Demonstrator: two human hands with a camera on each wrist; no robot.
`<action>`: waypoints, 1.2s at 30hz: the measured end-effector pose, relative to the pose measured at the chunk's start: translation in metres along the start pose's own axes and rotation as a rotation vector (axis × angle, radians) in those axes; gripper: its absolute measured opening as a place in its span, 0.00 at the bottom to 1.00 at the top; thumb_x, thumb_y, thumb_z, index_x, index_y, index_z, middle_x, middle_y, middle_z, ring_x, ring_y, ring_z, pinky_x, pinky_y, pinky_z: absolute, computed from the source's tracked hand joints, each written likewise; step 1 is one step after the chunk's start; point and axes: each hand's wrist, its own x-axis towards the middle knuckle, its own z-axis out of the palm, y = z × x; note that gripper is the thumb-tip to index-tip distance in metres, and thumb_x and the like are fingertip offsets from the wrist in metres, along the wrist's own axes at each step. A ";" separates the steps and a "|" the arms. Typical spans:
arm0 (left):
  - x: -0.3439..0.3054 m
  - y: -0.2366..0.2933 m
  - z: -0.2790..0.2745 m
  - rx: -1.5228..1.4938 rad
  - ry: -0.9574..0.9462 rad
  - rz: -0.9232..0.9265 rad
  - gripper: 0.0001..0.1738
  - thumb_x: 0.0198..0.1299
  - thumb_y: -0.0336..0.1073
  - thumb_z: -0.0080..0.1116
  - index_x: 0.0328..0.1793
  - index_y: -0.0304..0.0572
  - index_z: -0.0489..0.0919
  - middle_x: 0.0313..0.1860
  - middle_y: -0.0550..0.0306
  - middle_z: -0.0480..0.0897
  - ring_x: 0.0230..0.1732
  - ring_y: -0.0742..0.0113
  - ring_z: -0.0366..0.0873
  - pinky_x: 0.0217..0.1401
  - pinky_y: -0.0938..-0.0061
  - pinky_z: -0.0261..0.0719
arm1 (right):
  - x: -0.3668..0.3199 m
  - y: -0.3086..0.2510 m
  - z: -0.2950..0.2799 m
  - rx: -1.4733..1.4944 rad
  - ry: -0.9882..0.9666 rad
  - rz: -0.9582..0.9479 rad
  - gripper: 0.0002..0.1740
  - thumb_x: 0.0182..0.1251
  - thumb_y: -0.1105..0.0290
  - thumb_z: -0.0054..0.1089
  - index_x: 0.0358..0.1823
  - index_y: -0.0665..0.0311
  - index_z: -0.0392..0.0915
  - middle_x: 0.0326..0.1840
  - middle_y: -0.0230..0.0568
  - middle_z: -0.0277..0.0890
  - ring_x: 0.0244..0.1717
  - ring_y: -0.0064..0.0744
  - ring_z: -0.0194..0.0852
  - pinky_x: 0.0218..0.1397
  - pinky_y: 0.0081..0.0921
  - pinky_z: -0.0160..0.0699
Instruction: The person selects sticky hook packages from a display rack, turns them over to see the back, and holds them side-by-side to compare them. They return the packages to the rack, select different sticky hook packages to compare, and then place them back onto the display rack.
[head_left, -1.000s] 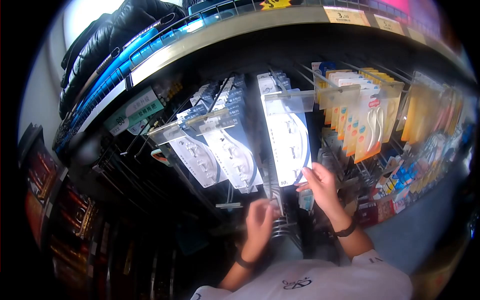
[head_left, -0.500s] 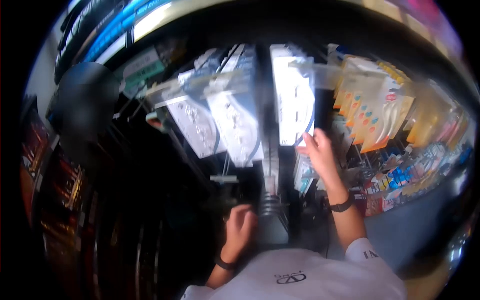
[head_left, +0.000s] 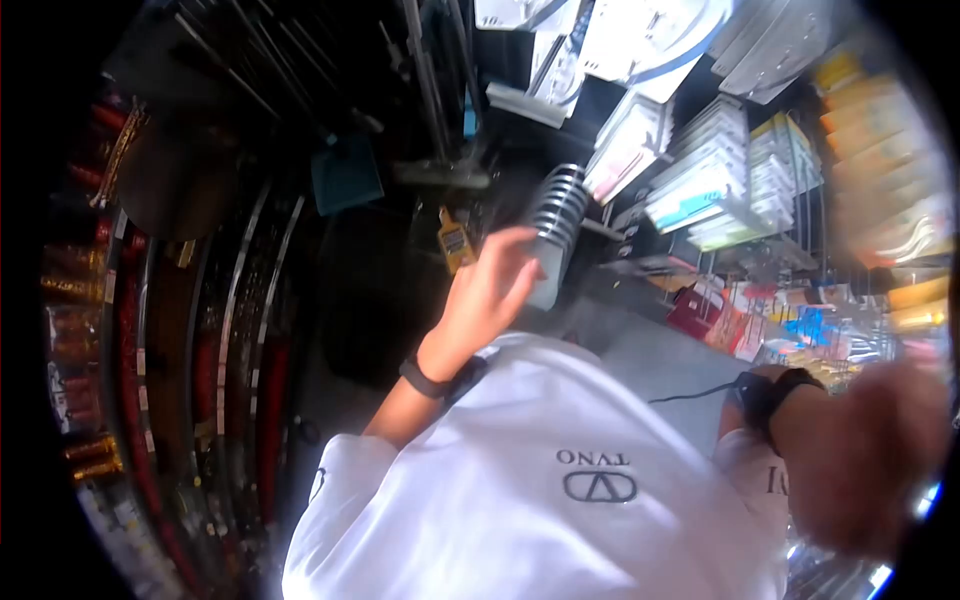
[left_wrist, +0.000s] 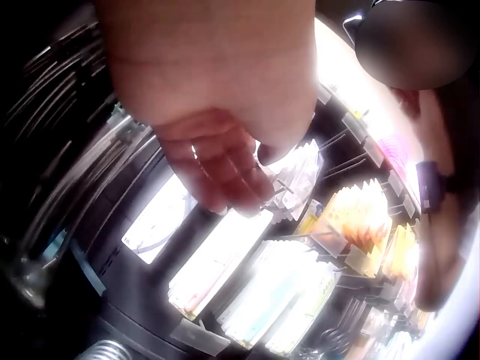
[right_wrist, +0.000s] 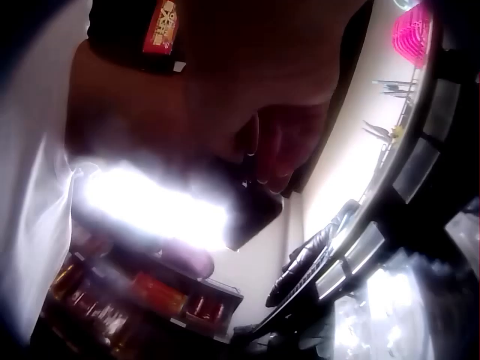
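In the head view my left hand (head_left: 490, 290) is in front of the white shirt (head_left: 560, 420), fingers loosely bent, nothing visible in them. Its fingers (left_wrist: 225, 165) hang relaxed in the left wrist view, overlapping the white packs (left_wrist: 217, 262) behind. My right hand (head_left: 865, 470) is a large blur close to the camera at the right. In the right wrist view its fingers (right_wrist: 289, 146) curl beside a dark, cornered shape (right_wrist: 259, 214) and a strip of white glare (right_wrist: 150, 206); I cannot tell whether they hold it. White hanging cards (head_left: 655, 40) appear at the top.
Rows of hanging packs (head_left: 700, 180) and orange packs (head_left: 880, 150) line the right side. A ringed metal rack (head_left: 560, 205) juts out beyond my left hand. Behind it are a yellow bottle (head_left: 455, 240) and a blue panel (head_left: 345, 180). Shelves (head_left: 140, 300) of red goods stand left.
The view has tipped downward. My right hand has left the lower edge of a white card and come back close to the camera at the right. My left hand appears higher in view.
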 end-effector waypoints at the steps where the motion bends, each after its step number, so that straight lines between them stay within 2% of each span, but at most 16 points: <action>1: -0.002 -0.003 -0.001 -0.008 0.000 0.008 0.21 0.69 0.28 0.55 0.66 0.39 0.66 0.34 0.53 0.86 0.33 0.68 0.85 0.39 0.75 0.81 | 0.005 -0.004 0.003 0.115 -0.013 -0.088 0.24 0.66 0.76 0.62 0.63 0.65 0.69 0.46 0.50 0.76 0.36 0.33 0.77 0.35 0.27 0.78; 4: -0.004 0.005 -0.009 0.011 -0.034 0.003 0.21 0.69 0.28 0.56 0.66 0.39 0.67 0.34 0.53 0.86 0.32 0.68 0.85 0.39 0.76 0.82 | 0.012 -0.009 0.014 0.275 -0.022 -0.207 0.23 0.66 0.75 0.62 0.62 0.65 0.69 0.45 0.50 0.76 0.36 0.34 0.77 0.34 0.27 0.78; 8: -0.007 0.006 -0.021 0.011 -0.008 0.028 0.21 0.69 0.27 0.56 0.66 0.38 0.68 0.35 0.53 0.87 0.33 0.68 0.86 0.38 0.77 0.82 | 0.013 -0.012 0.025 0.354 -0.025 -0.260 0.23 0.66 0.75 0.62 0.61 0.65 0.69 0.44 0.50 0.76 0.35 0.34 0.77 0.34 0.27 0.78; 11: -0.010 0.022 -0.035 0.055 -0.010 0.075 0.22 0.63 0.28 0.61 0.64 0.43 0.71 0.37 0.54 0.88 0.39 0.56 0.89 0.42 0.70 0.84 | 0.013 -0.014 0.030 0.376 -0.016 -0.281 0.22 0.66 0.75 0.62 0.60 0.65 0.69 0.44 0.50 0.76 0.35 0.35 0.77 0.34 0.28 0.78; 13: -0.010 0.057 -0.058 0.097 0.075 0.276 0.23 0.55 0.26 0.66 0.59 0.40 0.79 0.36 0.54 0.88 0.35 0.60 0.89 0.38 0.73 0.85 | 0.012 -0.017 0.032 0.386 -0.012 -0.285 0.21 0.66 0.75 0.62 0.59 0.65 0.69 0.43 0.50 0.76 0.35 0.35 0.77 0.34 0.28 0.78; 14: -0.008 0.086 -0.081 0.214 0.009 0.461 0.27 0.57 0.22 0.65 0.63 0.33 0.73 0.35 0.48 0.87 0.34 0.61 0.88 0.40 0.73 0.84 | 0.011 -0.018 0.033 0.388 -0.012 -0.286 0.21 0.66 0.74 0.62 0.59 0.65 0.69 0.43 0.50 0.76 0.34 0.35 0.77 0.34 0.28 0.78; 15: -0.016 0.114 -0.096 0.244 0.048 0.503 0.24 0.57 0.25 0.65 0.61 0.30 0.74 0.35 0.43 0.86 0.35 0.57 0.87 0.39 0.70 0.85 | 0.011 -0.018 0.033 0.388 -0.010 -0.284 0.21 0.66 0.74 0.62 0.59 0.65 0.69 0.43 0.50 0.76 0.34 0.35 0.77 0.34 0.28 0.78; 18: -0.021 0.162 -0.130 0.194 -0.024 0.774 0.24 0.59 0.26 0.63 0.62 0.30 0.74 0.36 0.43 0.85 0.35 0.57 0.87 0.38 0.71 0.85 | 0.009 -0.020 0.032 0.393 -0.007 -0.290 0.20 0.66 0.74 0.62 0.58 0.64 0.69 0.42 0.50 0.76 0.34 0.36 0.76 0.33 0.29 0.78; 21: -0.019 0.170 -0.132 0.097 -0.098 0.898 0.24 0.60 0.26 0.61 0.63 0.31 0.73 0.38 0.43 0.85 0.35 0.58 0.86 0.38 0.71 0.85 | 0.008 -0.020 0.033 0.386 0.003 -0.299 0.20 0.66 0.74 0.62 0.57 0.64 0.69 0.42 0.49 0.76 0.33 0.36 0.76 0.33 0.29 0.77; 29: -0.002 0.166 -0.125 -0.042 -0.152 1.000 0.23 0.64 0.27 0.56 0.65 0.31 0.70 0.41 0.43 0.83 0.36 0.59 0.85 0.36 0.74 0.85 | 0.004 -0.016 0.038 0.371 0.062 -0.318 0.18 0.66 0.73 0.62 0.54 0.64 0.69 0.40 0.49 0.76 0.32 0.37 0.76 0.32 0.30 0.77; 36: -0.002 0.160 -0.148 -0.060 -0.168 1.016 0.22 0.68 0.28 0.51 0.67 0.32 0.68 0.44 0.43 0.82 0.36 0.59 0.84 0.34 0.75 0.85 | 0.010 -0.006 0.054 0.422 0.163 -0.350 0.16 0.65 0.72 0.63 0.52 0.64 0.69 0.38 0.49 0.76 0.31 0.38 0.76 0.32 0.31 0.77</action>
